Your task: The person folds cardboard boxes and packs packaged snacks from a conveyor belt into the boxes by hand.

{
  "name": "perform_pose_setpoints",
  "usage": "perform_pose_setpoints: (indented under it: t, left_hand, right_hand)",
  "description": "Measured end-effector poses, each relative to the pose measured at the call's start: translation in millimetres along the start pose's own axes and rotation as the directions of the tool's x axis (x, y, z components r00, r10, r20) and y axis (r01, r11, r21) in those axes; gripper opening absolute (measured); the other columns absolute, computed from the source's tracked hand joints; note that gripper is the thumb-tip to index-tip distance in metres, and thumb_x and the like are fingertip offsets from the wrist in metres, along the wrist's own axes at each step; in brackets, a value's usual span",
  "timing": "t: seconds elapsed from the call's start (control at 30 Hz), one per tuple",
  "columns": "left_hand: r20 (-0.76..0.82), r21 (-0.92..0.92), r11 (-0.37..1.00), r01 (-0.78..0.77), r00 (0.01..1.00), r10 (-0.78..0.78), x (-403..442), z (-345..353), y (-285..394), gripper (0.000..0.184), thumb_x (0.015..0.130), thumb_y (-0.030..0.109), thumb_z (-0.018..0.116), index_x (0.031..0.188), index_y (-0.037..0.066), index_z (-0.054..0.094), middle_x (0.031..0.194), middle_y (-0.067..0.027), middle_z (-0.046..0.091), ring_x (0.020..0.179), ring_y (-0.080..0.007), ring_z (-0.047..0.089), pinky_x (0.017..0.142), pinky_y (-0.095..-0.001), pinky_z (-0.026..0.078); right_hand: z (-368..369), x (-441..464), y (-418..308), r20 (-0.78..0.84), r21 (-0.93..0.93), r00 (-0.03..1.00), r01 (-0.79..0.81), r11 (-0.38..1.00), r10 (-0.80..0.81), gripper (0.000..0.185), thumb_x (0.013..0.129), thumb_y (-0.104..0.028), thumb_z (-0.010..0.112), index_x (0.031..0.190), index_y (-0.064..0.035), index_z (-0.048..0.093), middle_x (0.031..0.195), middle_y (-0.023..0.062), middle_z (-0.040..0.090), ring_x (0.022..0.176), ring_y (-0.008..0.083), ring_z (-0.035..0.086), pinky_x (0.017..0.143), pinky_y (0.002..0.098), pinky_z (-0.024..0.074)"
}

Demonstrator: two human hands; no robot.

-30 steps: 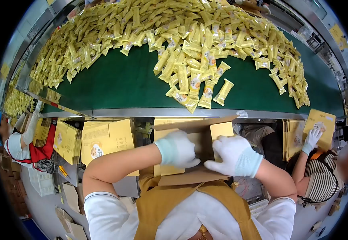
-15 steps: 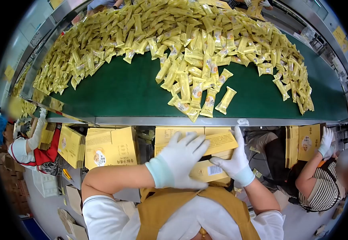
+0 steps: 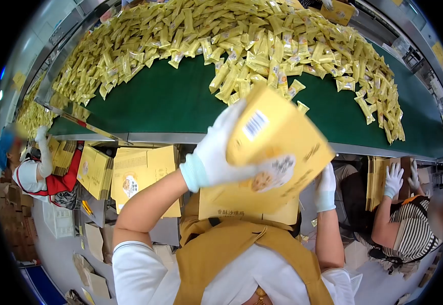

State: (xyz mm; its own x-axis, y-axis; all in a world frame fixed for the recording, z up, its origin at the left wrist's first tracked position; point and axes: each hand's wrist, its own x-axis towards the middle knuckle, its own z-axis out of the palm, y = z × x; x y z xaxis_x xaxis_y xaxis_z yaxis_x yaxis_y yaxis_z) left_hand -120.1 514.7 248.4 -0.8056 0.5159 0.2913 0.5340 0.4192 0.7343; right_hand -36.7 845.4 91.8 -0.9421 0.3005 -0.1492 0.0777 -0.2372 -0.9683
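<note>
A yellow printed carton [image 3: 277, 152] is raised and tilted in front of me, its upper end over the belt's near edge. It carries a barcode and a biscuit picture. My left hand [image 3: 216, 152], in a white glove, is closed on the carton's left side, thumb across the printed face. My right hand [image 3: 326, 189], also gloved, is at the carton's lower right edge; its fingers are mostly hidden behind it. Below the raised carton lie more flat yellow cartons [image 3: 231, 211]. Past it, yellow wrapped snack packets [image 3: 221, 81] lie heaped on the green conveyor belt [image 3: 155, 107].
A metal rail [image 3: 165, 138] edges the belt. Flat carton stacks [image 3: 145, 175] stand to my left, and others [image 3: 375, 178] to my right. Co-workers sit on both sides: one in a red apron [image 3: 68, 183], one in a striped shirt [image 3: 409, 234]. A white crate [image 3: 58, 219] stands on the floor.
The carton has been lifted from the stack and turned, so its large printed face shows. My left hand has moved up with it; my right hand has moved slightly right and down.
</note>
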Motion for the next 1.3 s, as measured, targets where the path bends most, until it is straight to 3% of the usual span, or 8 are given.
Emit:
perform_pose_setpoints:
  t: [0.17,0.3,0.4,0.5,0.77,0.93,1.13,1.3]
  left_hand:
    - [0.368,-0.917,0.045,0.396,0.886,-0.282,-38.6,81.1,-29.4,0.081,0.096,0.045,0.056,0.157,0.002,0.024,0.149,-0.0169,0.046,0.133,-0.0301,0.050,0.113,-0.0428,0.040]
    - [0.459,-0.888,-0.210,0.410,0.824,-0.332,-101.0,151.9,-90.4,0.064,0.101,0.048,0.044,0.148,0.005,0.042,0.136,-0.0199,0.058,0.127,-0.0329,0.057,0.109,-0.0421,0.043]
    - [0.257,-0.091,0.791,0.605,0.782,-0.568,-119.0,160.4,-128.3,0.048,0.105,0.037,0.036,0.126,0.001,0.060,0.114,-0.0241,0.068,0.095,-0.0419,0.069,0.084,-0.0488,0.055]
    - [0.295,0.481,0.727,0.490,0.691,-0.660,-98.7,107.8,-99.2,0.048,0.104,0.040,0.037,0.113,0.000,0.061,0.101,-0.0257,0.068,0.089,-0.0436,0.067,0.079,-0.0497,0.053]
    - [0.163,0.159,0.840,0.520,0.825,-0.541,-63.9,38.0,-27.0,0.044,0.098,0.040,0.052,0.099,-0.003,0.062,0.082,-0.0257,0.065,0.081,-0.0433,0.065,0.072,-0.0507,0.050]
    - [0.397,-0.278,0.710,0.647,0.750,-0.528,-88.5,20.7,-77.5,0.035,0.103,0.029,0.049,0.114,-0.002,0.063,0.098,-0.0196,0.071,0.091,-0.0332,0.068,0.082,-0.0397,0.052]
    - [-0.173,-0.444,0.666,0.600,0.672,-0.720,-120.9,116.5,-101.4,0.045,0.102,0.021,0.052,0.139,-0.006,0.050,0.131,-0.0245,0.059,0.121,-0.0308,0.057,0.104,-0.0364,0.044]
    - [-0.359,0.316,0.943,0.105,0.933,0.016,-11.1,71.9,-151.1,0.056,0.090,0.015,0.068,0.142,0.005,0.051,0.138,-0.0210,0.053,0.131,-0.0418,0.048,0.109,-0.0442,0.040]
  right_hand:
    - [6.8,-33.7,-26.1,0.111,0.163,0.991,0.057,0.985,-0.076,0.063,0.103,-0.016,0.048,0.157,-0.0021,0.020,0.146,0.0208,0.049,0.127,0.0292,0.056,0.105,0.0361,0.0458]
    - [45.0,-61.5,-117.6,0.310,-0.714,0.941,0.325,0.620,-0.136,0.075,0.093,-0.005,0.048,0.156,0.0038,0.008,0.106,0.0290,0.063,0.089,0.0398,0.064,0.078,0.0436,0.0521]
    - [80.1,-69.9,-118.4,0.399,-0.847,0.917,0.375,0.377,-0.015,0.085,0.087,-0.004,0.051,0.154,0.0091,0.000,0.072,0.0272,0.066,0.059,0.0413,0.064,0.057,0.0500,0.0522]
    - [119.3,-74.3,-75.0,0.390,-0.919,0.919,0.384,0.088,0.059,0.091,0.085,-0.009,0.056,0.151,0.0157,-0.002,0.062,0.0212,0.064,0.053,0.0379,0.064,0.054,0.0470,0.0536]
    - [104.1,-71.6,-71.5,0.399,-0.884,0.916,0.371,0.283,0.045,0.083,0.094,-0.012,0.053,0.153,0.0124,0.000,0.058,0.0238,0.060,0.047,0.0419,0.058,0.051,0.0525,0.0506]
    - [56.5,-53.1,-45.6,0.413,-0.485,0.911,0.233,0.843,-0.014,0.074,0.100,-0.010,0.044,0.158,0.0041,0.000,0.155,0.0308,0.032,0.139,0.0361,0.045,0.111,0.0364,0.0370]
    - [43.6,-36.5,117.2,0.270,-0.619,0.951,0.292,0.729,-0.152,0.052,0.100,-0.010,0.050,0.149,0.0034,0.037,0.144,0.0237,0.048,0.125,0.0364,0.052,0.106,0.0401,0.0418]
    - [86.9,64.1,15.6,0.244,-0.831,0.789,0.470,0.298,-0.564,0.050,0.091,-0.012,0.068,0.137,-0.0016,0.051,0.130,0.0244,0.053,0.117,0.0420,0.052,0.100,0.0474,0.0444]
